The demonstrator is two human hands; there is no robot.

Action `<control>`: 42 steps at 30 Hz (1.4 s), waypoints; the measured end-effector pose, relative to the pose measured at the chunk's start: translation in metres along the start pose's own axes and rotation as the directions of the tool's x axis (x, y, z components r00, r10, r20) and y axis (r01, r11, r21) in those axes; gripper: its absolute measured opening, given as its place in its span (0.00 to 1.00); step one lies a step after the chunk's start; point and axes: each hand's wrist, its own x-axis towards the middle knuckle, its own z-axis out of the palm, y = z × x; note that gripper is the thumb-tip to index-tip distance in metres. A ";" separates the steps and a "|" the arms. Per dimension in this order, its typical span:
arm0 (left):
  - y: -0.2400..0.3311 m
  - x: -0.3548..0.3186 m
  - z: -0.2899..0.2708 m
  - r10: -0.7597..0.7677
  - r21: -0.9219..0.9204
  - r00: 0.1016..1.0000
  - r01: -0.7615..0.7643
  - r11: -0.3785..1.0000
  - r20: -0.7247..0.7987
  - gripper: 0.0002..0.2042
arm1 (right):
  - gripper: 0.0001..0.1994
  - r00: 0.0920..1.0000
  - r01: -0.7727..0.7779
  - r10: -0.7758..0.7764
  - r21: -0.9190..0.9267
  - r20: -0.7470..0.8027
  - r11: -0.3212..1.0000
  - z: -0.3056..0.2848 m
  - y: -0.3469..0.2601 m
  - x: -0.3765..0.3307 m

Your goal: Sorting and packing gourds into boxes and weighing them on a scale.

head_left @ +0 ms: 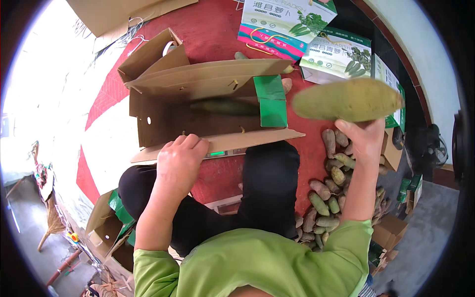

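Note:
A large pale green radish [349, 100] is raised at the right, its underside gripped by my right hand [363, 136]. My left hand [183, 156] is closed over the near flap [262, 138] of an open cardboard box [168, 121]. Inside that box, in shadow, lies another green radish [225, 106]. The box rests on a scale [225, 153], whose lit green display shows below the near flap. A green end flap [271, 101] closes off part of the box's right side.
Several radishes [321, 204] are heaped on the red floor covering [213, 183] to my right. White and green printed boxes [336, 55] stand at the back right. More cardboard boxes [106, 230] are at the lower left, and a broom [52, 220] leans farther left.

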 end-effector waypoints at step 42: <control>-0.001 0.015 0.007 0.075 -0.109 0.994 -0.084 0.991 -0.084 0.07 | 0.09 0.834 -0.549 0.498 -0.457 -0.237 0.700 -0.022 0.253 -0.249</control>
